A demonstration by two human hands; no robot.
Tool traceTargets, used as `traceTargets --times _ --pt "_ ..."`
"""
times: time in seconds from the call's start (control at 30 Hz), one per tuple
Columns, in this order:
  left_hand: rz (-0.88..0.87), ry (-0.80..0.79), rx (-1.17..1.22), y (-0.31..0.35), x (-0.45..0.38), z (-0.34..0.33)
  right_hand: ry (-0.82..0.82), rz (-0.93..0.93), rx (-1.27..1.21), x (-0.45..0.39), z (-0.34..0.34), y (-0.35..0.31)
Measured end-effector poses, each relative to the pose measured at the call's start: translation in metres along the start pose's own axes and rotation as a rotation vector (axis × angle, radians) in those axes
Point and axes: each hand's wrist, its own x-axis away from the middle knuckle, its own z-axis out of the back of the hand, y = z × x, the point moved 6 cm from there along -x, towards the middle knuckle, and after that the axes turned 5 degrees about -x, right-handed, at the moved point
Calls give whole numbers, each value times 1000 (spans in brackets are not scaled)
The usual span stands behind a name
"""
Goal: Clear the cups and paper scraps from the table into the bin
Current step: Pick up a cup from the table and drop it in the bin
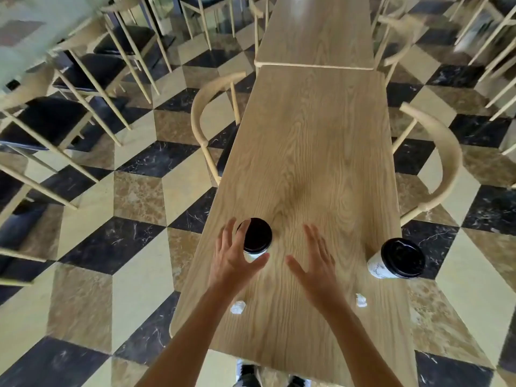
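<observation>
Two white paper cups with black lids stand on the long wooden table. The left cup is near the table's left edge; my left hand is spread around its left side, fingers apart, thumb under its base, not closed on it. My right hand hovers open over the tabletop, between the two cups. The right cup stands by the right edge. One crumpled paper scrap lies below my left wrist, another lies to the right of my right forearm. No bin is in view.
A wooden chair is tucked in at the table's left side and another at its right. A second table abuts the far end. More chairs stand at the left on the chequered floor. My shoes show below the near edge.
</observation>
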Motion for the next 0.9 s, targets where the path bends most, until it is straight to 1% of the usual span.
traceTargets --times 0.03,0.1,0.17,0.47,0.6,0.73,0.9 --pt "-20 -2 3 1 -5 -2 -14 12 -2 -2 -1 -1" --pt "7 -21 -8 0 -12 -7 -22 11 27 -8 -4 3" --pt "26 -45 -19 -2 -16 -13 -35 5 -1 -12 -8 8" --pt "-35 -32 -13 -5 -22 -21 -104 -57 -31 -28 -33 19" --pt "-17 -18 70 -3 -22 -14 -115 -82 -44 -30 -40 23" --pt "21 16 207 3 -16 1 -105 -84 -61 -30 -39 25" --pt "2 60 323 26 -4 19 -77 -77 -113 -27 -32 18"
